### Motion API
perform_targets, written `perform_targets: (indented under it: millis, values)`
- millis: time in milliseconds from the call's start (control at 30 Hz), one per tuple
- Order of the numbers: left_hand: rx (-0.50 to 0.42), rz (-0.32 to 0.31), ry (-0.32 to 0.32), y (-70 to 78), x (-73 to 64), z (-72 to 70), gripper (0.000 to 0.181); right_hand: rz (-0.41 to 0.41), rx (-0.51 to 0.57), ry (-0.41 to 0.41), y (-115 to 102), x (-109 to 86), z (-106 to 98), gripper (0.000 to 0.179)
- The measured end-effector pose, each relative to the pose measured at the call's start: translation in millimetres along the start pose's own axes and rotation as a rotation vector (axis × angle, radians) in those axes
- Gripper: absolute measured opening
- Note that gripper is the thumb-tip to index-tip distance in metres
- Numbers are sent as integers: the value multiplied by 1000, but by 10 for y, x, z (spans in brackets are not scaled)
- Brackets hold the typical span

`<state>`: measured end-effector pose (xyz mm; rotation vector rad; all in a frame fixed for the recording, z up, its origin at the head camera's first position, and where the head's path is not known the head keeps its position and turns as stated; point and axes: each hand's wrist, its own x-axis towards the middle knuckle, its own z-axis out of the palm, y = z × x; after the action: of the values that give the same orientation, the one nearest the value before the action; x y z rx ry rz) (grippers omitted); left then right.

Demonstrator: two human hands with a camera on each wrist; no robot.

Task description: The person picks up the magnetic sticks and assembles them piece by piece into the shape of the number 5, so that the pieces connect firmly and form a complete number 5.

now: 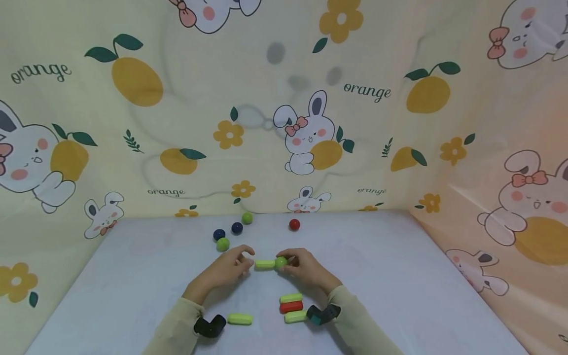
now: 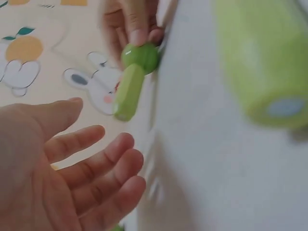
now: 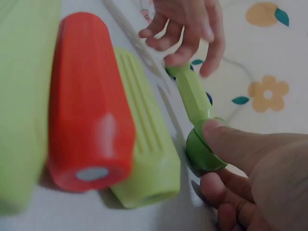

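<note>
My right hand (image 1: 309,270) pinches a green ball (image 1: 281,263) between thumb and fingers. Joined end-on to the ball is a light green ridged rod (image 1: 265,265), which points toward my left hand (image 1: 227,268). That left hand is empty, its fingers spread and loosely bent, close to the rod's free end. In the left wrist view a gap shows between the left fingertips (image 2: 134,185) and the rod. The right wrist view shows the thumb (image 3: 226,137) on the ball's near side and the fingers beneath it.
Beside the right wrist lie a red rod (image 1: 291,307) and two light green rods (image 1: 290,298); another light green rod (image 1: 239,319) is near the left wrist. Toward the back are two dark blue balls (image 1: 237,228), two green balls (image 1: 223,244) and a red ball (image 1: 294,225). A printed cloth (image 1: 199,98) hangs behind the white table (image 1: 377,286).
</note>
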<state>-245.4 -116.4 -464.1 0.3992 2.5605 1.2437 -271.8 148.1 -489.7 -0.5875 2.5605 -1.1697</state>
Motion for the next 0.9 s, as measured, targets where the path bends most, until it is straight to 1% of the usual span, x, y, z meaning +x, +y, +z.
perform_targets:
  millis: [100,167,200,300,333,400,433,500,600,733,900]
  values:
    - [-20,-1,62,12,-13,-117,27,-1,26,-1,58,19,-21,36]
    - [-28,2,125,1,-29,-203,28,3,49,-4,71,26,-33,36]
    - [-15,4,169,-16,-37,-244,28,2,59,-6,75,28,-39,37]
    - [66,0,321,-108,-64,-343,29,4,79,-15,82,30,-45,38]
    - [95,-9,365,-141,-77,-367,29,2,81,-18,87,30,-44,38]
    - [154,-21,432,-220,-96,-403,30,-4,83,-20,93,27,-43,38]
    - [170,-24,449,-255,-104,-414,31,-8,84,-20,97,24,-43,38]
    - [186,-34,450,-310,-116,-423,33,-15,86,-21,103,16,-44,37]
    - [202,-62,411,-367,-116,-416,39,-28,90,-19,105,6,-39,37]
    - [236,-91,356,-393,-98,-384,43,-25,96,-19,106,0,-29,38]
    - [278,-115,334,-395,-91,-356,44,-19,93,-17,107,4,-20,39]
